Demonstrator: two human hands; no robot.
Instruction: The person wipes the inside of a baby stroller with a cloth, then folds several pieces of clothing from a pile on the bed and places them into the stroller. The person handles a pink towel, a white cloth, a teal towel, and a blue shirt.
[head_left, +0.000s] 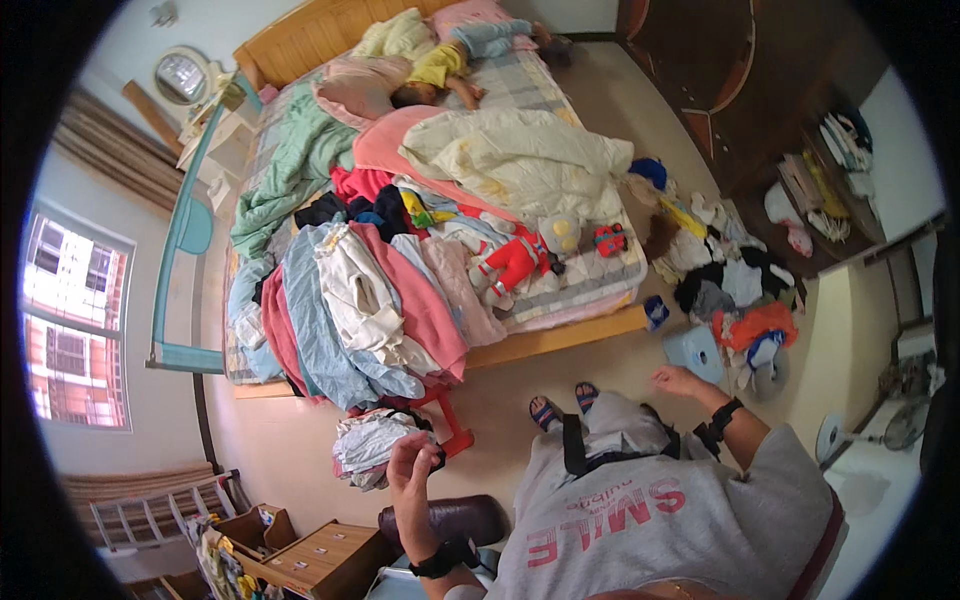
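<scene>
My left hand (411, 466) is raised, fingers bent and apart, with nothing plainly in it. In the view it overlaps a folded clothing stack (375, 446) on a red stool (453, 431). My right hand (676, 381) is held out loosely over the floor, empty, near a light blue plastic stool (694, 354). Before me, a large heap of clothes hangs over the bed's foot, with a white garment (360, 285), a light blue garment (319, 315) and a pink garment (412, 292). A red-and-white stuffed doll (514, 264) and a red toy vehicle (610, 240) lie beside it.
A child (442, 67) lies on the bed by the cream quilt (517, 157). Clothes (739, 281) are strewn on the floor at right, with a blue cap (656, 312) by the bed corner. A wooden drawer cabinet (326, 559) and dark bolster (450, 521) are at lower left.
</scene>
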